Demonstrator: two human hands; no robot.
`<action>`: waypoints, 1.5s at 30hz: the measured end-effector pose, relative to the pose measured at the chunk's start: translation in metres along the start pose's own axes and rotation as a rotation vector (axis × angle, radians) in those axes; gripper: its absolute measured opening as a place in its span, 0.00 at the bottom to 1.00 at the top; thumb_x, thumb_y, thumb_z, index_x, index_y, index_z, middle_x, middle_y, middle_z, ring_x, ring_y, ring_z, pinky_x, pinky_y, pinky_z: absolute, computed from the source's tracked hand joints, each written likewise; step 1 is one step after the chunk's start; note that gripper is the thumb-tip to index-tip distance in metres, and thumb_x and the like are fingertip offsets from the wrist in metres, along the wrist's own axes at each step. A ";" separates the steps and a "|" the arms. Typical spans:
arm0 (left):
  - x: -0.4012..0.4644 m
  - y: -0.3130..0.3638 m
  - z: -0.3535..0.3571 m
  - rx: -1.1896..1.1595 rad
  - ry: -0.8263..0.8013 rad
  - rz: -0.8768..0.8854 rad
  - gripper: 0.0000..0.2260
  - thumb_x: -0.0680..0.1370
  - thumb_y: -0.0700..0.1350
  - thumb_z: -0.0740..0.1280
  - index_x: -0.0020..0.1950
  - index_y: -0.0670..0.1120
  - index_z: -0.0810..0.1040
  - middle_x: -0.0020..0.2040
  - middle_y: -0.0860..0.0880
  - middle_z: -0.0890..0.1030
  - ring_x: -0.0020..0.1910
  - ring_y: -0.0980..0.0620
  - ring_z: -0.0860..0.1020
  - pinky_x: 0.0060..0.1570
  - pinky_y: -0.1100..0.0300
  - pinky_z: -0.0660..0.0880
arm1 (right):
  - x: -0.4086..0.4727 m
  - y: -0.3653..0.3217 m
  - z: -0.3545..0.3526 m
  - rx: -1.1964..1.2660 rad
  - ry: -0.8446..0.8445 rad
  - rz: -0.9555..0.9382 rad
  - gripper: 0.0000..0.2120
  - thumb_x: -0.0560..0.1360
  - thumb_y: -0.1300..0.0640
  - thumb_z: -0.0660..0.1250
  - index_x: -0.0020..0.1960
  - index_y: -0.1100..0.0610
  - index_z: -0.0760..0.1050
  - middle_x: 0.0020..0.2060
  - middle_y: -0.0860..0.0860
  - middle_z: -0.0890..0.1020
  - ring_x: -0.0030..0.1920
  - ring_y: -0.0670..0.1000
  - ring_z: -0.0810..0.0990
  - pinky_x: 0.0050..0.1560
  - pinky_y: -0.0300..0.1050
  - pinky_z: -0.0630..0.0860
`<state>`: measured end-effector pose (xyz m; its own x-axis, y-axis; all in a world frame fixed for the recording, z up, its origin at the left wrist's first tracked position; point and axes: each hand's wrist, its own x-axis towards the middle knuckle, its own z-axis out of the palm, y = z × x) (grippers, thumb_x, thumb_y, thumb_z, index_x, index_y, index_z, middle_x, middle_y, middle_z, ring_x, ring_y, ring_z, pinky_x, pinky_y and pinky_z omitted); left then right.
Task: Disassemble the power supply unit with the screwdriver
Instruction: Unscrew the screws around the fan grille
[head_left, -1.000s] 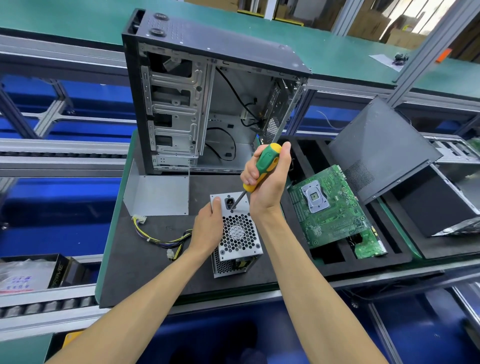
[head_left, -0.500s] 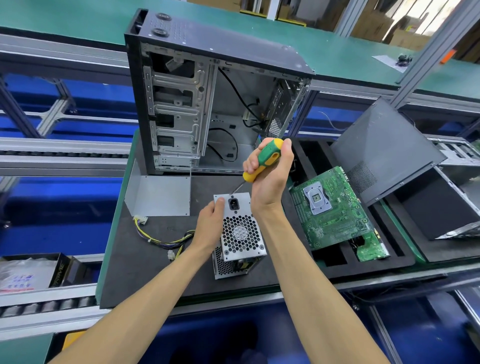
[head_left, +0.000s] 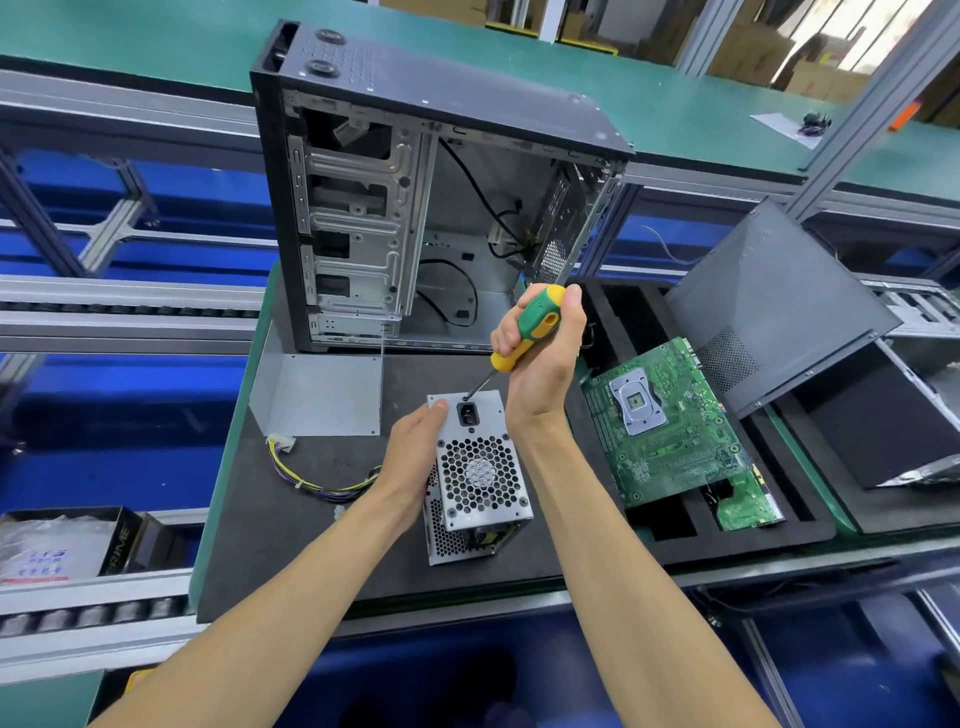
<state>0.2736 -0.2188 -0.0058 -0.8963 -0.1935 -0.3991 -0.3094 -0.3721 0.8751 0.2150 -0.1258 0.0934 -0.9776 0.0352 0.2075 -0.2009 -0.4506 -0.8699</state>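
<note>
Head view: PSU (head_left: 475, 470) standing on the dark worktop (head_left: 291, 519) just in front of the open case (head_left: 415, 208), fan-grille face turned up, power socket at the far end of that face; bundle of yellow and black cables (head_left: 311, 478) trailing off to the left along the mat; motherboard (head_left: 670, 421) lying tilted in the foam tray to the right, well apart from the work. Likely a stiff sheet-metal box, fairly heavy for its bulk, smooth and a little slippery on the flanks, sharp along folded edges and at the perforations; innards visible through the lower side vents, so best gripped by the solid outer walls rather than through any opening; prone to tipping or skating on the mat under sideways push from the tool, hence bracing from the opposite flank; screws small and easily stripped if the tip sits crooked. Left hand (head_left: 415, 457) wrapped against the left wall of the box, thumb up near the top corner beside the socket, forearm reaching in low from the bottom left, steadying. Right hand (head_left: 540, 358) clenched round the green-and-yellow handle of the screwdriver (head_left: 524, 332), wrist raised above the box, shaft slanting down and to the left, tip resting at a screw just above the socket; seated in the head or only touching, cannot tell.
</note>
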 end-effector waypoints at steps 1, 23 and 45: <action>0.000 0.000 0.000 -0.014 -0.002 -0.009 0.14 0.84 0.47 0.60 0.56 0.42 0.83 0.51 0.41 0.86 0.47 0.46 0.85 0.53 0.49 0.80 | 0.000 0.000 0.000 -0.001 -0.001 0.002 0.21 0.77 0.36 0.57 0.38 0.50 0.74 0.26 0.51 0.68 0.28 0.52 0.64 0.32 0.46 0.61; 0.001 -0.001 -0.001 0.027 0.000 0.004 0.14 0.84 0.49 0.60 0.55 0.44 0.83 0.50 0.43 0.87 0.51 0.43 0.85 0.55 0.48 0.79 | 0.003 0.004 0.003 -0.014 -0.023 0.001 0.21 0.78 0.37 0.57 0.41 0.55 0.72 0.26 0.51 0.68 0.28 0.51 0.64 0.32 0.45 0.62; -0.002 0.000 -0.004 0.041 -0.022 0.000 0.15 0.85 0.50 0.59 0.54 0.46 0.83 0.49 0.44 0.87 0.49 0.44 0.85 0.51 0.50 0.80 | 0.018 -0.010 0.027 -0.311 -0.225 0.040 0.10 0.80 0.52 0.65 0.52 0.55 0.65 0.37 0.52 0.76 0.34 0.50 0.73 0.37 0.42 0.72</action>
<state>0.2766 -0.2220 -0.0056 -0.9028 -0.1729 -0.3937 -0.3220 -0.3348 0.8856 0.2014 -0.1444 0.1181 -0.9537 -0.1890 0.2340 -0.2064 -0.1548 -0.9661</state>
